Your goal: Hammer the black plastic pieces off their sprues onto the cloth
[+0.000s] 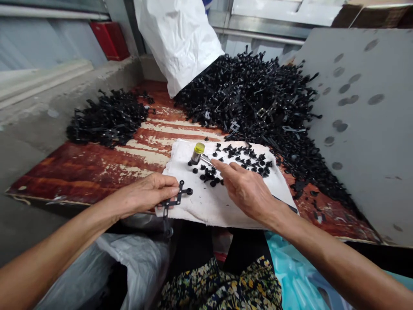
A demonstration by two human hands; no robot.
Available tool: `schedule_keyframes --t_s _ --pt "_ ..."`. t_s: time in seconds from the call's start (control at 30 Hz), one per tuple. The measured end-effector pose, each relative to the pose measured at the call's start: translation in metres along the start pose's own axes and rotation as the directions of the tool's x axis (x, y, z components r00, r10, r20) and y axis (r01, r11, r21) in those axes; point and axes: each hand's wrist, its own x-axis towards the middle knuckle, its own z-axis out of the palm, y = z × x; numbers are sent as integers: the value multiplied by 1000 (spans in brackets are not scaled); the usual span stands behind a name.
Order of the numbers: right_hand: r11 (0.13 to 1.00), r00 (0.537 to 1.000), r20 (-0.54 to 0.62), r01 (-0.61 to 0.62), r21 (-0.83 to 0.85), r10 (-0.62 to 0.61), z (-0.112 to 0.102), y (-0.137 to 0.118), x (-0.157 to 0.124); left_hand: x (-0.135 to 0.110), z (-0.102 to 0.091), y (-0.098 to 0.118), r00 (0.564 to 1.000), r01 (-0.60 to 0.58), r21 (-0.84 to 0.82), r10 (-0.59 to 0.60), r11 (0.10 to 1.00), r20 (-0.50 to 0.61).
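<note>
My left hand pinches a black hinged linkage at the near left edge of a white cloth. One round-ended arm of the linkage lies over the cloth, and another hangs below the table edge. In my right hand is a small hammer with a metal head and a yellow face turned up; the index finger lies along its shaft. The hammer head is above the cloth, beside several small black round-headed studs. More black studs are scattered over the cloth's right half.
A large heap of black linkages covers the back right of the worn red table. A smaller heap lies at the left. A white bag overhangs the back. A grey panel borders the right side.
</note>
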Motion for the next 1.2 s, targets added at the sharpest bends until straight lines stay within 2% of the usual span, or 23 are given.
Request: schedule_keyframes --t_s 0.17,0.27,0.5,0.67,0.8,1.2 --pt "941 964 -264 71 330 19 9 13 -22 27 -9 15 998 -44 -1 44 999 -42" --pt "907 945 -324 96 410 47 12 17 -35 41 -13 20 999 -51 3 51 999 10" --pt "875 948 -305 71 479 90 14 22 -54 53 -22 19 989 -81 78 70 994 134" --pt "857 950 -289 50 514 118 18 23 -58 58 -27 17 986 -141 147 125 979 113" --pt "852 952 -279 41 521 124 21 24 -60 60 -28 17 979 -167 198 139 966 148" --pt "842 953 -279 54 537 117 25 27 -61 60 -27 19 979 -172 228 142 958 143"
